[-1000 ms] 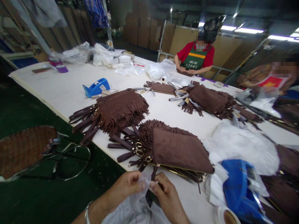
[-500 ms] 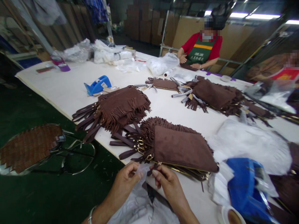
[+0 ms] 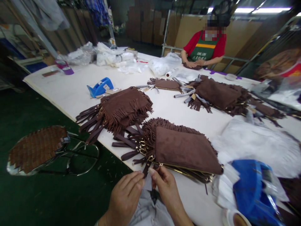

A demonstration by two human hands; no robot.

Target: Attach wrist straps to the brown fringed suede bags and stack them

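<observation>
A brown suede pouch (image 3: 185, 149) with a gold zip lies on top of a stack of fringed pouches at the table's near edge. Dark wrist straps (image 3: 123, 144) with gold clasps stick out from its left side. One brown strap (image 3: 147, 168) hangs down toward me, and my left hand (image 3: 127, 196) pinches its lower end. Just right of it my right hand (image 3: 166, 185) has thumb and forefinger closed by a piece of translucent film (image 3: 148, 182). Its exact hold on the film is partly hidden by the fingers.
Another stack of fringed pouches (image 3: 127, 108) lies further left, near a blue tape dispenser (image 3: 100, 87). At right are white bags (image 3: 256, 147), a larger blue dispenser (image 3: 251, 191) and a tape roll (image 3: 235, 218). A co-worker (image 3: 204, 50) sits across the table; a stool (image 3: 37, 147) stands left.
My left hand has shifted from the translucent film to the strap, its back now turned up. My right hand stays close beside it. The co-worker's hands have come together.
</observation>
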